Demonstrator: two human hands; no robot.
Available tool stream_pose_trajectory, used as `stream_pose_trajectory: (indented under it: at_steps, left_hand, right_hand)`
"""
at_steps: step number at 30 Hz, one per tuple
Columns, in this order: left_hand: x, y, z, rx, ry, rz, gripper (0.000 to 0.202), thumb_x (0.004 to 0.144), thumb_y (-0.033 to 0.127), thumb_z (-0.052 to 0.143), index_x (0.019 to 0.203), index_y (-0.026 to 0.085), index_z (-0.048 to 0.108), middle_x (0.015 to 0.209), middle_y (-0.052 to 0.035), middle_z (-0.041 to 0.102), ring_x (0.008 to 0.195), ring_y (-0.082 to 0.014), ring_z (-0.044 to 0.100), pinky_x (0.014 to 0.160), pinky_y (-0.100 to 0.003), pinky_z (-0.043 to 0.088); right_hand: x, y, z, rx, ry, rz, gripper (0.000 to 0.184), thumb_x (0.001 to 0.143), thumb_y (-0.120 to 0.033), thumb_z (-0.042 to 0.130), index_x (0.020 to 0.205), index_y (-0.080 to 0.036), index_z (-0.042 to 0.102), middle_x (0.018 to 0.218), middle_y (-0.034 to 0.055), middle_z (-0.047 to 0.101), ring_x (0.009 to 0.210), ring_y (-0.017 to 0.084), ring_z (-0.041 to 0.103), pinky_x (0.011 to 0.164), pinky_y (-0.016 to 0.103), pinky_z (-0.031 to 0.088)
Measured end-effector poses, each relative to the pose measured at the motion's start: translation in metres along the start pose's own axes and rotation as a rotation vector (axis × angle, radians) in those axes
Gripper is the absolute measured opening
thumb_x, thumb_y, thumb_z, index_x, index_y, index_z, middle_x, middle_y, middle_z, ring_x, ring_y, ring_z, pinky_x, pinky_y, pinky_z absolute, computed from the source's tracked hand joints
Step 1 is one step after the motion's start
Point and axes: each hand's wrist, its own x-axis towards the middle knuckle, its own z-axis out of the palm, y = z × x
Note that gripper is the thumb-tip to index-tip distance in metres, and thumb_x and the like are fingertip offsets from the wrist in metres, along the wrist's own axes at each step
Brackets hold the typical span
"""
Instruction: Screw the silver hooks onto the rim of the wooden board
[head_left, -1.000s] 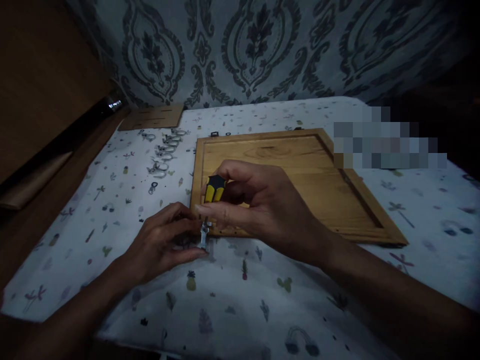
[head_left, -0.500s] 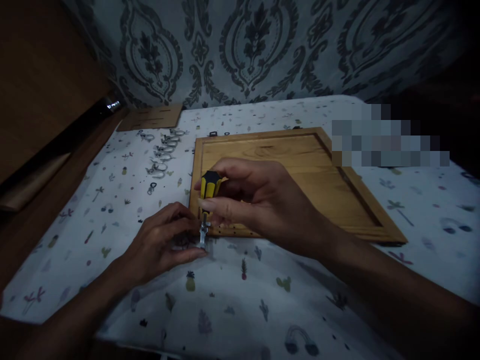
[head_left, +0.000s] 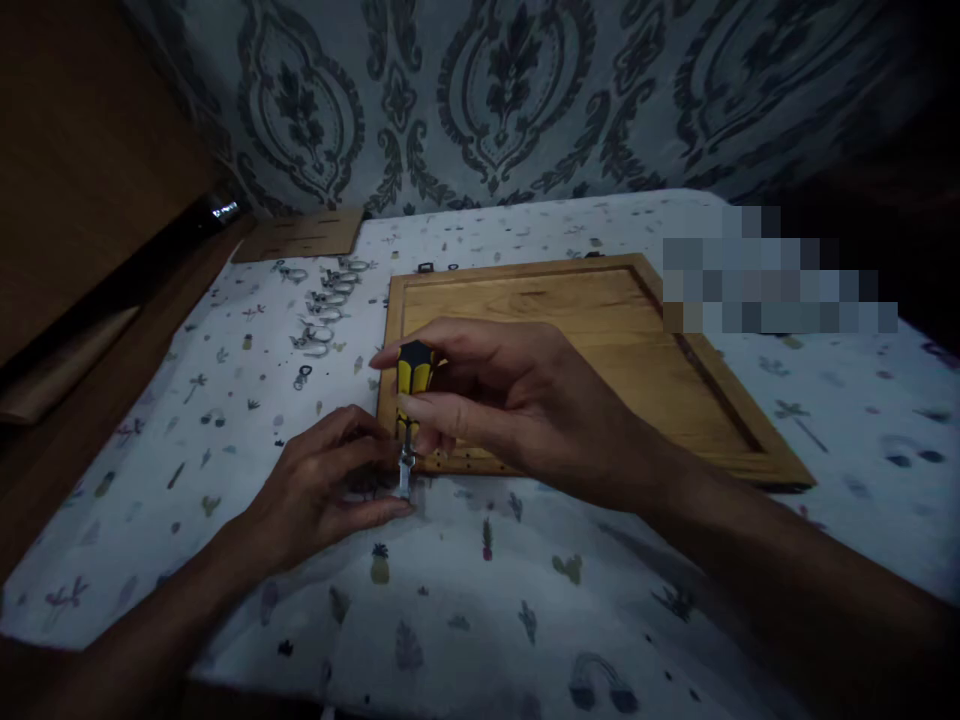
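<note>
My right hand (head_left: 502, 395) grips a screwdriver (head_left: 414, 378) by its yellow and black handle, which stands nearly upright. The blade points down into a small metal toggle latch (head_left: 406, 478) at the near left corner of a framed wooden panel (head_left: 570, 345). My left hand (head_left: 322, 475) is closed around the latch, with its thumb at the near end and its fingers by the panel's left edge. The screw and the blade's tip are too small to make out. Several small holes show along the panel's near edge.
Several similar metal latches (head_left: 330, 295) lie in a row left of the panel, with a small metal piece (head_left: 302, 377) nearer. Cardboard (head_left: 300, 238) lies at the back left of the cloth-covered table (head_left: 450, 590). A patterned curtain (head_left: 495, 100) hangs behind.
My right fingers have shifted around the screwdriver handle, and the index finger now reaches out further left. The handle leans slightly more to the left. My left hand has stayed in place.
</note>
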Motion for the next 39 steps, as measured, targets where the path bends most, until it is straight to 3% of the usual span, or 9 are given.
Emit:
stream_pose_trajectory:
  at_steps: [7,15,24,39]
  left_hand:
    - [0.0002,-0.0002,0.0001,-0.011,0.024,0.015,0.028,0.088,0.039,0.073,0.110,0.022,0.067,0.108,-0.0069,0.064,0.095,-0.0211,0.067,0.077,-0.032,0.060]
    - [0.0000,-0.0003,-0.0012,-0.019,-0.035,-0.014,0.029,0.089,0.040,0.071,0.110,0.020,0.067,0.109,-0.0074,0.061,0.096,-0.0202,0.065,0.079,-0.032,0.059]
    - [-0.0010,-0.0008,-0.0008,-0.014,-0.025,-0.011,0.029,0.088,0.039,0.073,0.109,0.019,0.067,0.113,-0.0091,0.062,0.102,-0.0231,0.065,0.081,-0.034,0.059]
    - [-0.0004,0.0005,-0.0010,-0.014,-0.032,-0.027,0.029,0.088,0.039,0.073,0.110,0.021,0.068,0.114,-0.0088,0.063,0.103,-0.0231,0.066,0.082,-0.034,0.060]
  right_hand:
    - [-0.0015,0.0028,0.0048,-0.104,0.090,-0.039,0.011,0.085,-0.013,0.073,0.082,-0.016,0.063,0.071,-0.0039,0.063,0.059,0.007,0.060,0.051,0.018,0.048]
    - [-0.0021,-0.0040,0.0052,-0.078,0.232,-0.115,0.018,0.086,-0.014,0.073,0.079,-0.018,0.056,0.078,-0.0047,0.062,0.057,0.007,0.063,0.053,0.020,0.056]
    - [-0.0029,0.0002,0.0042,-0.115,0.125,-0.102,0.015,0.089,-0.014,0.069,0.080,-0.017,0.058,0.075,-0.0051,0.058,0.059,0.006,0.064,0.054,0.017,0.055]
    - [-0.0040,0.0033,0.0042,-0.173,0.123,-0.086,0.010,0.091,-0.016,0.068,0.083,-0.017,0.061,0.076,-0.0030,0.059,0.062,0.009,0.059,0.054,0.022,0.050]
